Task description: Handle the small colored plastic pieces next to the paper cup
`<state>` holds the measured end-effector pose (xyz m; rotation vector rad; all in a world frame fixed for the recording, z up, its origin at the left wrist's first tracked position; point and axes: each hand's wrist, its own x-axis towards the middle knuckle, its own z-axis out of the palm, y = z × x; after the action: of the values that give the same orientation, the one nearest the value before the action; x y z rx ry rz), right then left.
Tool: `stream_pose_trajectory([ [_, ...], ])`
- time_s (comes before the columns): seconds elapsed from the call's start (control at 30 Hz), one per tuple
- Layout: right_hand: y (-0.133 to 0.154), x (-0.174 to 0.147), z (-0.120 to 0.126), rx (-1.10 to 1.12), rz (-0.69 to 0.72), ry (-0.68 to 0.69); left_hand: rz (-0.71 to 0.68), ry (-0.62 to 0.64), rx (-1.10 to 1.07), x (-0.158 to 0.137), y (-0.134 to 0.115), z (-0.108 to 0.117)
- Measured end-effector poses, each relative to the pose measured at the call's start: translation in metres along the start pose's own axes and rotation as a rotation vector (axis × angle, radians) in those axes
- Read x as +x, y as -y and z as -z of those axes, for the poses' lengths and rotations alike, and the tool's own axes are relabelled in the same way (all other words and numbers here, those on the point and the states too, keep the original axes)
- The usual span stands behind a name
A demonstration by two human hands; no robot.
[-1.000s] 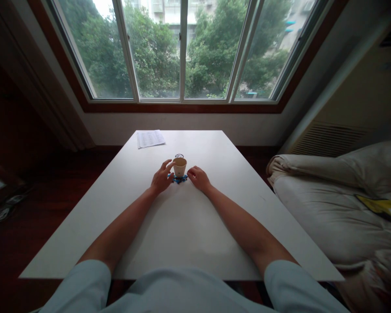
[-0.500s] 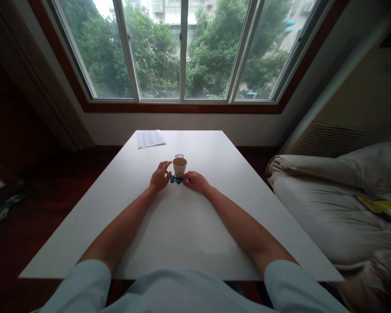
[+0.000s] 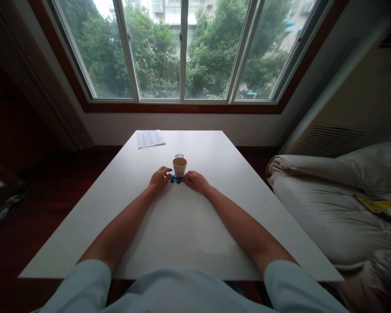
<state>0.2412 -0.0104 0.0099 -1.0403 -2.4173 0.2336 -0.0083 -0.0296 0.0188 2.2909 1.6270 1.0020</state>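
A beige paper cup [image 3: 180,168] stands upright near the middle of the white table. Just in front of its base lies a small cluster of blue and dark bead-like pieces [image 3: 176,179], too small to tell exactly. My left hand [image 3: 159,178] rests at the cluster's left edge, its fingers bent but apart, with nothing visible in them. On the right side my right hand [image 3: 196,180] has its fingers curled and pressed together at the cluster's edge, close by the cup. Whatever its fingertips hold is hidden. Behind the cup is a thin dark loop [image 3: 179,155], partly covered by the rim.
Printed paper sheets [image 3: 150,139] lie at the far left corner of the white table [image 3: 189,234]. A pale sofa [image 3: 309,208] with a yellow and black item [image 3: 379,208] on it stands to the right. Beyond the table is a wide window [image 3: 182,52].
My left hand has lowered, its raised fingers coming down from beside the cup's rim toward the small pieces. My right hand has barely shifted; the cup stays where it was.
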Motion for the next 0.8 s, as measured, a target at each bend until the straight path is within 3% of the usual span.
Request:
stream_pose_trajectory([
  [0.8, -0.0036, 0.0006, -0.0047, 0.048, -0.081, -0.067, 0.059, 0.072, 0.116, -0.0008, 0.0024, 0.0006],
])
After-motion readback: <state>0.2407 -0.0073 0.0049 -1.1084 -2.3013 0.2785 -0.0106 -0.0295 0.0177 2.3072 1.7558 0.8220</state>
